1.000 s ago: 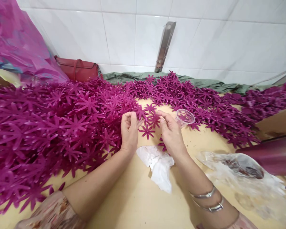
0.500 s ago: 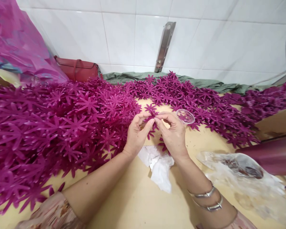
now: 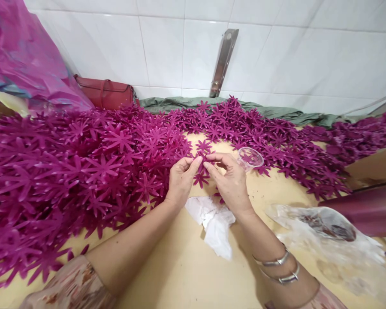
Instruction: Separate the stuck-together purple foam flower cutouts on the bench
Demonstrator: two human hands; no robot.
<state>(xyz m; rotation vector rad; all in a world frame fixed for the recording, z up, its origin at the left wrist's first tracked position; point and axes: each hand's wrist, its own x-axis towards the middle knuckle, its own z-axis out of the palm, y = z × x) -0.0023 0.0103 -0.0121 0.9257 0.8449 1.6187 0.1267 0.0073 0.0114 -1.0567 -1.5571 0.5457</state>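
Note:
A magenta star-shaped flower piece [image 3: 203, 159] with narrow petals is pinched between my two hands over the table. My left hand [image 3: 182, 180] is closed on its left side with thumb and forefinger. From the right, my right hand [image 3: 230, 182] pinches the same piece, the fingertips of both hands close together. My fingers cover much of it. Just beyond lies a loose flower piece [image 3: 203, 146], and another flower piece [image 3: 200, 178] lies below the fingertips. A clear round plastic cup [image 3: 251, 157] stands right of my right hand.
A large heap of magenta flower pieces [image 3: 99, 167] fills the left, with more [image 3: 276, 139] along the back. Crumpled white tissue [image 3: 214, 223] lies below my hands. At right are a clear plastic bag [image 3: 328, 231] and a magenta cylinder [image 3: 366, 208]. A red handbag [image 3: 104, 92] sits by the tiled wall.
Both hands have shifted slightly left, and their fingertips have moved a little apart on the flower piece. The loose flower piece below the fingertips shows more now.

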